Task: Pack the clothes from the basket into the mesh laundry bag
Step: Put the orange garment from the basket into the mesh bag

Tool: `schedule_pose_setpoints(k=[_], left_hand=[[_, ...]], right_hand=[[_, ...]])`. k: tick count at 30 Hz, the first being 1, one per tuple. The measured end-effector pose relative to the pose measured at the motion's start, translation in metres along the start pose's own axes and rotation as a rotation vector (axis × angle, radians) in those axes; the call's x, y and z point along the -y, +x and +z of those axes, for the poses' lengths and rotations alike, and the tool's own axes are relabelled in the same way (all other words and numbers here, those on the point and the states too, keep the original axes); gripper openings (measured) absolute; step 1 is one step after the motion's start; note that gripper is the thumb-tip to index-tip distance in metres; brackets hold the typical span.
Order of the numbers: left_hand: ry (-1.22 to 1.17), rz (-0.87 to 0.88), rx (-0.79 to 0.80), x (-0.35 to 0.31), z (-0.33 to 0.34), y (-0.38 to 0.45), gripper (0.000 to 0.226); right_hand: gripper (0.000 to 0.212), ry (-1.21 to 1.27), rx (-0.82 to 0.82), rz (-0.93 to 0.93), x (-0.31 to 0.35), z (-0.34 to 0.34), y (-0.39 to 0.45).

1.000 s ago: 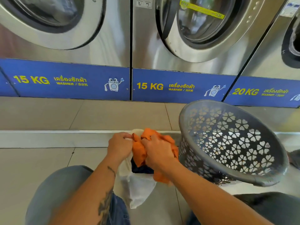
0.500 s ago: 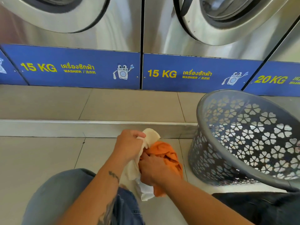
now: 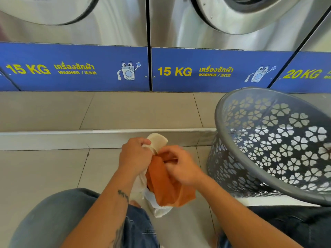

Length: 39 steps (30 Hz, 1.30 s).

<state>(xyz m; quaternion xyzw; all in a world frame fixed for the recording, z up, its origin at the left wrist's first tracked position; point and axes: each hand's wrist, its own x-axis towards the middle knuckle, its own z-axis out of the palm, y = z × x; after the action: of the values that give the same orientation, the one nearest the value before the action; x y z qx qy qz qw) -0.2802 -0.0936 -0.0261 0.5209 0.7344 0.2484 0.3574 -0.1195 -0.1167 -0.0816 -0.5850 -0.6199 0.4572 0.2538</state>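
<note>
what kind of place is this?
Most likely a self-service laundromat: a row of steel front-load washers, blue panels marked 15 KG and 20KG WASHER, and a grey laundry basket on the tiled floor.

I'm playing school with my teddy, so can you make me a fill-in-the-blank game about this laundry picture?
1. The cloth going into the white mesh bag is ____.
2. The left hand grips the top of the ____.
3. The grey basket with flower-shaped holes sits to the ____ of the right hand.
4. The yellow writing on the blue panel behind the hands says 15 ____.

Missing words: orange; bag; right; KG
</note>
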Motion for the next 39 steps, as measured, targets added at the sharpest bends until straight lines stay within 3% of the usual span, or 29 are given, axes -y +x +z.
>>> schedule_pose_setpoints(k=[2, 4, 6, 8, 11, 13, 17, 20, 24, 26, 29, 33, 39], left_hand=[[-0.013, 0.001, 0.015, -0.001, 0.0, -0.002, 0.035], [-0.01, 0.004, 0.025, -0.001, 0.001, -0.004, 0.035], [-0.011, 0.014, 0.031, 0.0, 0.001, -0.006, 0.034], [-0.006, 0.024, 0.038, 0.001, 0.0, -0.008, 0.033], [0.005, 0.012, 0.042, 0.003, -0.002, -0.009, 0.033], [-0.038, -0.006, 0.05, 0.003, -0.003, -0.009, 0.033], [-0.156, -0.04, -0.012, 0.003, -0.004, -0.007, 0.033], [-0.251, -0.049, -0.052, 0.004, -0.006, -0.006, 0.033], [-0.294, -0.036, -0.075, 0.005, -0.007, -0.006, 0.03], [-0.313, -0.038, -0.076, 0.005, -0.009, -0.005, 0.029], [-0.324, -0.025, -0.032, 0.003, -0.008, -0.004, 0.031], [-0.259, 0.0, 0.027, -0.001, -0.001, -0.003, 0.029], [-0.239, -0.017, -0.042, -0.009, 0.017, 0.009, 0.026]], right_hand=[[0.054, 0.058, -0.212, 0.128, -0.018, -0.014, -0.003], [0.073, 0.197, -0.084, 0.382, -0.029, -0.021, -0.009], [0.084, 0.261, 0.099, 0.505, -0.036, -0.014, -0.016], [0.078, 0.166, 0.035, 0.467, -0.039, 0.0, -0.021], [0.042, -0.052, -0.163, 0.3, -0.022, 0.017, -0.019], [0.041, -0.202, -0.193, 0.169, -0.006, 0.027, -0.018], [0.047, -0.402, -0.05, -0.159, 0.016, 0.043, -0.026], [0.061, -0.593, 0.102, -0.211, 0.007, 0.053, -0.026], [0.064, -0.749, 0.199, -0.344, -0.001, 0.064, -0.013], [0.074, -0.789, 0.269, -0.314, -0.007, 0.069, -0.002], [0.085, -0.848, 0.364, -0.087, -0.022, 0.066, 0.021], [0.072, -0.664, 0.37, 0.204, -0.043, 0.037, 0.048], [0.07, -0.547, 0.334, 0.144, -0.041, 0.012, 0.045]])
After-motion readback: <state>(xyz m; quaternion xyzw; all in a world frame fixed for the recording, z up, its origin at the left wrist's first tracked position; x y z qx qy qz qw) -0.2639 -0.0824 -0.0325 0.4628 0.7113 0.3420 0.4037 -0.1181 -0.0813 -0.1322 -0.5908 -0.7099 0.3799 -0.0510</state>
